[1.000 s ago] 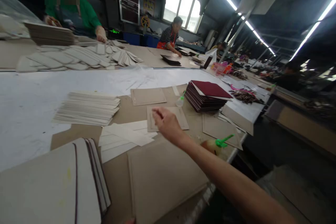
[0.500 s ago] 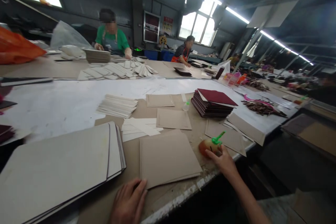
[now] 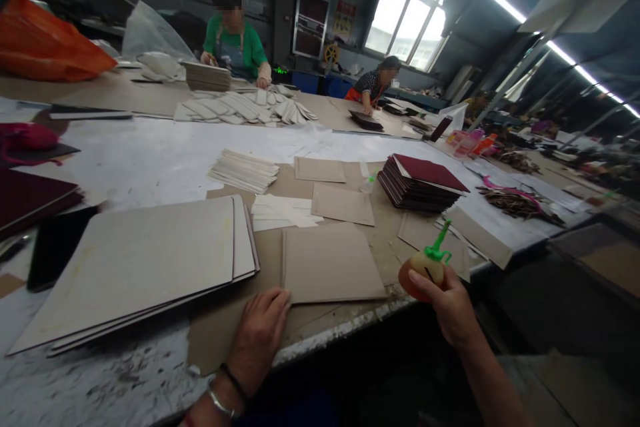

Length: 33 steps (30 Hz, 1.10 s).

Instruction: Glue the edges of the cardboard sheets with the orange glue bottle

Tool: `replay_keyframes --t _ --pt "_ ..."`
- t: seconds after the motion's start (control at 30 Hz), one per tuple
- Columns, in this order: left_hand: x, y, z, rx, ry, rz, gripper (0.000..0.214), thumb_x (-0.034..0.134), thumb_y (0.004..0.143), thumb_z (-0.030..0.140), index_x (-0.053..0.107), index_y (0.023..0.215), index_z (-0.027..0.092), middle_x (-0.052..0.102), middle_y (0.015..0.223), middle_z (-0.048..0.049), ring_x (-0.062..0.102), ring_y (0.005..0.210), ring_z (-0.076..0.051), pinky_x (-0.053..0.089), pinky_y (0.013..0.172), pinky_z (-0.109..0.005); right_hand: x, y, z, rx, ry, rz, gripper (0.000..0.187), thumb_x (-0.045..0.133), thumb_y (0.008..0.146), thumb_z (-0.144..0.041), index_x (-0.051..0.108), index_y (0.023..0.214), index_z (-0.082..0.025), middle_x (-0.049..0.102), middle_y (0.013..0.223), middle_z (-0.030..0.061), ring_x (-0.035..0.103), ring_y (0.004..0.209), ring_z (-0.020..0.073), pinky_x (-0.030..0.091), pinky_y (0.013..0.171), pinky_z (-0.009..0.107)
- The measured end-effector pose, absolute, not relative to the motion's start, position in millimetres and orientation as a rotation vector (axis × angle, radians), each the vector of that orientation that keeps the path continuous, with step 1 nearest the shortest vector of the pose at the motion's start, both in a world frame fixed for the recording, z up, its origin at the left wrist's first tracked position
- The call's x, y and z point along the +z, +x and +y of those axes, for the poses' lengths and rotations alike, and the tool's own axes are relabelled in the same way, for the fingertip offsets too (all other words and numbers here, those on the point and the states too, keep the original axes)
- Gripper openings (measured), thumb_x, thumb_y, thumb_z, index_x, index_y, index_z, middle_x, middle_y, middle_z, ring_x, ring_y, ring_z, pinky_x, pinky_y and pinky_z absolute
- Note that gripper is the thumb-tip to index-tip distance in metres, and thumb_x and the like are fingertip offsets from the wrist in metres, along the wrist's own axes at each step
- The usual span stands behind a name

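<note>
My right hand [image 3: 450, 303] is wrapped round a small glue bottle [image 3: 423, 267] with a green nozzle, held just off the table's near edge. My left hand [image 3: 260, 332] lies flat on the table, fingers stretched out, its tips touching the near left corner of a square brown cardboard sheet [image 3: 330, 263]. A stack of large grey boards [image 3: 145, 260] lies to the left of that sheet. Beyond it are loose white paper strips [image 3: 283, 210] and another brown card [image 3: 343, 203].
A pile of maroon covers [image 3: 420, 181] stands at the right. A stack of white strips [image 3: 244, 170] lies farther back. Two people work at the far side, one in green [image 3: 233, 40]. An orange bag [image 3: 47, 47] and maroon boards [image 3: 30, 193] sit at left.
My right hand went from reaching over the table to the glue bottle, gripped it and lifted it off the table. My left hand came into view and settled at the brown sheet's corner.
</note>
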State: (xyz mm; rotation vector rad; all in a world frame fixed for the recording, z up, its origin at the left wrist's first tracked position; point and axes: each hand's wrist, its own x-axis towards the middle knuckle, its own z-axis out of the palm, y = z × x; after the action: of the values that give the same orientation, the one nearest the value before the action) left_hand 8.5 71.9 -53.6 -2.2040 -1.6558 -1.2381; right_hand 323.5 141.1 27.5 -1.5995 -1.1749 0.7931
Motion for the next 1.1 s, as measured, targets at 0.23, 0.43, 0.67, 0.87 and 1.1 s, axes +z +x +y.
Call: replay_keyframes --t 0.23,0.43,0.67,0.87,1.1 --pt "-55.0 3.1 75.0 -1.226 -2.277 -1.603 0.023 0.041 0.092 0.017 0.06 0.106 0.017 0.062 0.091 -0.0067 0.059 0.084 -0.018 0.052 0.074 -0.032 22.2 330.9 103.5 0.914 -1.551 -1.059 0.054 0.079 0.057 -0.042 0.058 0.102 -0.019 0.066 0.092 0.0033 0.061 0.085 0.0224 0.048 0.077 0.033" --pt "-42.3 -7.1 82.4 -1.153 -2.427 -1.437 0.025 0.039 0.094 0.019 0.062 0.104 0.018 0.063 0.091 -0.0066 0.06 0.084 -0.016 0.053 0.075 -0.028 -6.2 341.8 129.8 0.596 -1.675 -1.152 0.052 0.073 0.058 -0.052 0.058 0.096 -0.019 0.063 0.085 0.0011 0.058 0.079 0.0208 0.047 0.075 0.033" --pt "-26.5 -8.6 85.0 -1.248 -2.387 -1.416 0.024 0.043 0.093 0.021 0.062 0.107 0.021 0.064 0.103 -0.0068 0.062 0.095 -0.016 0.054 0.083 -0.028 -31.6 336.9 162.8 0.463 -1.764 -1.183 0.049 0.071 0.056 -0.057 0.054 0.083 -0.02 0.055 0.072 -0.0028 0.052 0.069 0.0184 0.043 0.07 0.032" --pt "26.2 -1.2 108.3 -1.507 -2.159 -1.485 0.019 0.049 0.092 0.02 0.06 0.107 0.018 0.066 0.103 -0.0034 0.063 0.093 -0.013 0.051 0.086 -0.027 -42.9 338.6 163.2 0.433 -1.806 -1.175 0.052 0.066 0.059 -0.061 0.054 0.088 -0.02 0.057 0.076 -0.0001 0.054 0.071 0.0198 0.043 0.07 0.032" --pt "127.5 3.2 133.6 -1.74 -1.702 -1.73 0.025 0.049 0.092 0.033 0.063 0.094 0.012 0.055 0.065 0.0074 0.053 0.064 -0.005 0.046 0.067 -0.022 -44.0 340.6 163.2 0.44 -1.819 -1.17 0.053 0.066 0.058 -0.063 0.054 0.086 -0.02 0.056 0.074 -0.0004 0.053 0.069 0.0196 0.041 0.067 0.032"
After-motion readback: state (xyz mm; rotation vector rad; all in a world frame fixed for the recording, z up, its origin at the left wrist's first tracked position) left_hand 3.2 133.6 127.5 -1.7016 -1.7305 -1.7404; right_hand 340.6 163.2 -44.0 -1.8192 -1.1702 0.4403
